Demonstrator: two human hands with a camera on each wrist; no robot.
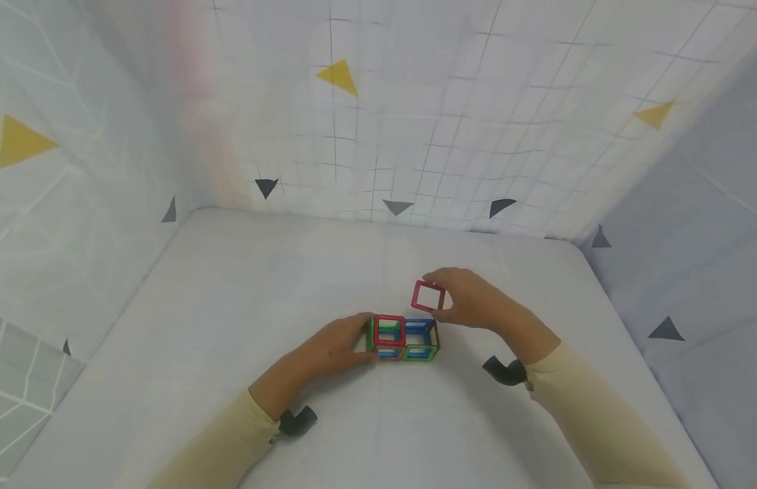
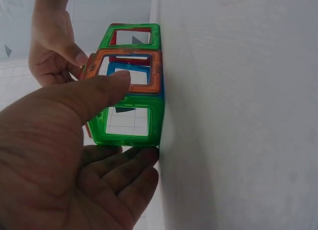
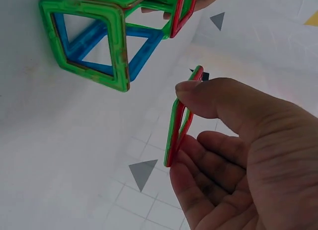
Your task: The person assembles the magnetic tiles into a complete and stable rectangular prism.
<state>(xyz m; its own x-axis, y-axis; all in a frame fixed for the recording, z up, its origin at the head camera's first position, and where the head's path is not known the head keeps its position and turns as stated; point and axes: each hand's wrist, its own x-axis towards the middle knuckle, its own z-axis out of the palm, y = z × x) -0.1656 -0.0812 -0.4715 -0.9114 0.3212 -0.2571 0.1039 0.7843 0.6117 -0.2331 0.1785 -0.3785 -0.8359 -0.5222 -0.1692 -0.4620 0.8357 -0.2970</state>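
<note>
A two-section box of hollow magnetic tiles stands on the table, with red, green, blue and orange frames. My left hand grips its left end. In the left wrist view the thumb lies against an orange tile, and the fingers are at the green end tile. Just beyond the box's right section, my right hand pinches a square magnetic tile between thumb and fingers. Seen edge-on in the right wrist view, this loose tile shows a red side and a green side, apart from the box.
A white table surface surrounds the box. Behind it rises a pale grid-patterned backdrop with yellow and grey triangles, and grey fabric walls stand at both sides. Dark wrist-worn pieces project from both sleeves.
</note>
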